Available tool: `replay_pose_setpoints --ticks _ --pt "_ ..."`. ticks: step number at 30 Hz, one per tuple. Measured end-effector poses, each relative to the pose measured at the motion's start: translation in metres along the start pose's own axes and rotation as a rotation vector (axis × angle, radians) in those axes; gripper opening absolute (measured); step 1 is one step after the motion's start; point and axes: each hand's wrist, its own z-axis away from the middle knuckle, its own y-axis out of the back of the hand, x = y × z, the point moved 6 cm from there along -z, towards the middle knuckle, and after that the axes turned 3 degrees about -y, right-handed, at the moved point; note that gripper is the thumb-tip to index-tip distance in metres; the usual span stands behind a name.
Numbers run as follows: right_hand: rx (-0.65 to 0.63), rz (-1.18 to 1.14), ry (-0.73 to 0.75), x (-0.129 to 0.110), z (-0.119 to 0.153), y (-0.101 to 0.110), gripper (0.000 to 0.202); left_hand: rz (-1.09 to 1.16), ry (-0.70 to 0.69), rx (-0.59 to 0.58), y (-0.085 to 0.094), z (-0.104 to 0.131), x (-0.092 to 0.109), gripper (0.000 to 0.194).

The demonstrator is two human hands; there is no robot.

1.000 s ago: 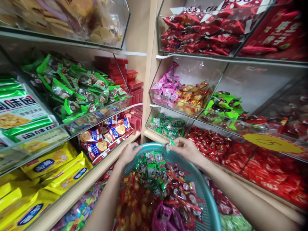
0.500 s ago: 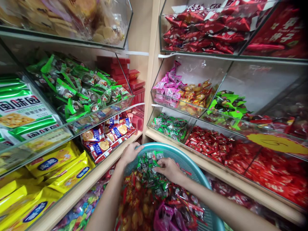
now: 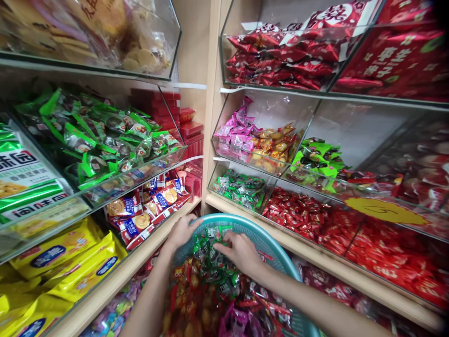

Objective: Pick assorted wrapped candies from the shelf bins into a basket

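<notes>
A teal plastic basket (image 3: 277, 241) holds several kinds of wrapped candy in front of me. My left hand (image 3: 180, 231) grips its far left rim, thumb over the edge. Inside, my right hand (image 3: 238, 250) is at the pile of green-wrapped candies (image 3: 205, 250), with thumb and fingers drawn together on them; the fingertips are partly hidden. Nearer to me lie golden-brown packets with red ends (image 3: 196, 299), a purple-wrapped bunch (image 3: 238, 320) and dark packets with red trim (image 3: 273, 304).
Shelves with clear bins meet in a corner behind the basket. A bin of green candies (image 3: 242, 187) and a heap of red candies (image 3: 298, 210) sit just beyond the rim. Yellow packs (image 3: 77, 252) and biscuit packets (image 3: 147, 210) fill the left side, above a wooden shelf edge (image 3: 105, 285).
The view has shifted, so the shelves appear lower and further left. My right hand has shifted slightly over the green candies; my left hand still grips the rim.
</notes>
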Motion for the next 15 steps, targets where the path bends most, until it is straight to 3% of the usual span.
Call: replay_pose_setpoints --ticks 3,7,10,15 --pt "0.098 -0.027 0.016 -0.001 -0.021 0.036 0.038 0.04 0.018 0.006 0.0 -0.002 -0.001 0.042" --pt "0.236 0.072 -0.047 0.007 -0.064 0.079 0.026 0.058 0.03 0.016 0.0 -0.005 -0.001 0.042" --pt "0.192 0.238 -0.171 0.015 -0.091 0.087 0.029 0.048 0.026 0.02 0.001 -0.004 0.002 0.042" --pt "0.081 0.367 -0.313 0.025 -0.109 0.075 0.04 0.008 0.017 0.001 0.0 0.0 0.004 0.044"
